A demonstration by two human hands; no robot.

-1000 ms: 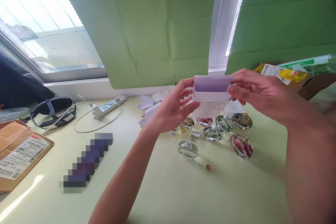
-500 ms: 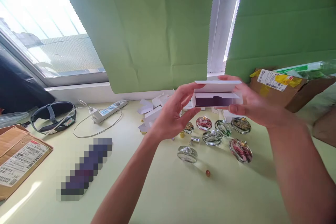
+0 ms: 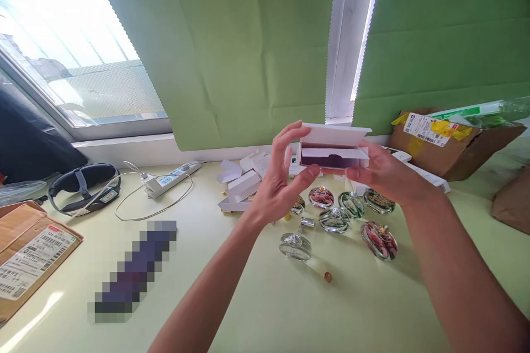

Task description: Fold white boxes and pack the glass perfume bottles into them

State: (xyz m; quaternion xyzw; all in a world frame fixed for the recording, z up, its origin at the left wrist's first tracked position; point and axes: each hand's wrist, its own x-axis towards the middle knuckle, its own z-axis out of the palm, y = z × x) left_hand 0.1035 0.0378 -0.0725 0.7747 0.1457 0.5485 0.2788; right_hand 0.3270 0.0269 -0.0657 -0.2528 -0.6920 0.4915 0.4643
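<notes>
Nearest, well left of the perfume bottles [image 3: 335,219]: blurred dark oblong [image 3: 134,270] lying on the pale green table [image 3: 265,309]. Further left of the bottles, at the table edge: brown cardboard parcel [image 3: 28,253] with printed label. Just in front of the bottles: small brown bead [image 3: 327,276]. Perfume bottles themselves: round glass flasks in a loose cluster, some clear, some pink or gold inside, with a silver cap [image 3: 307,223] among them. Directly above the bottles, off the table: small white carton [image 3: 333,146], top flap raised, dark purple inside, pinched at its left end by the left hand [image 3: 277,182], thumb beneath and fingers up, and gripped at its right end by the right hand [image 3: 383,171]. Behind and left of the bottles: heap of flat white cartons [image 3: 242,182]. Further left: white power strip [image 3: 171,178] with looped cable, then black strapped headset [image 3: 83,185]. Behind and right of the bottles: brown shipping box [image 3: 447,140] with yellow tape. Farthest behind the bottles: green blinds [image 3: 248,49].
</notes>
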